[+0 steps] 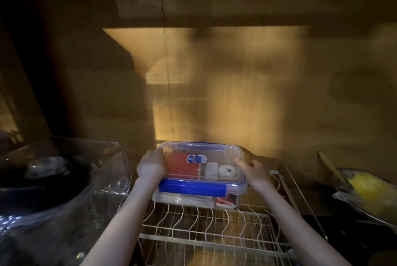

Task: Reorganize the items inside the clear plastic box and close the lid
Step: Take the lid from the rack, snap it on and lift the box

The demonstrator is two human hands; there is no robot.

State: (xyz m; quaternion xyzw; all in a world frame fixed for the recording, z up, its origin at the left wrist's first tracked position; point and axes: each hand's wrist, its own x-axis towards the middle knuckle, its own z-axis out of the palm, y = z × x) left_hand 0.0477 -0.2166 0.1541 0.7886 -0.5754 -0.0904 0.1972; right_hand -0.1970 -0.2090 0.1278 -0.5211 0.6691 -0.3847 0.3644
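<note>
Clear plastic box [231,198] on white wire rack [206,229], blue-edged lid [202,152] on top. Inside: red item [182,168], white round object [226,171]. Left hand [152,163], right hand [254,170] curled, gripping lid ends.

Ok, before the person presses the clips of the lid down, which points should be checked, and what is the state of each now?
1. Lid lies on the clear box: ok.
2. Left hand holds the left lid edge: ok.
3. Right hand holds the right lid edge: ok.
4. Front blue clip is latched: cannot tell.
5. Red item and white round item sit below the lid: ok.
6. Box rests steady on the wire rack: cannot tell.
</note>
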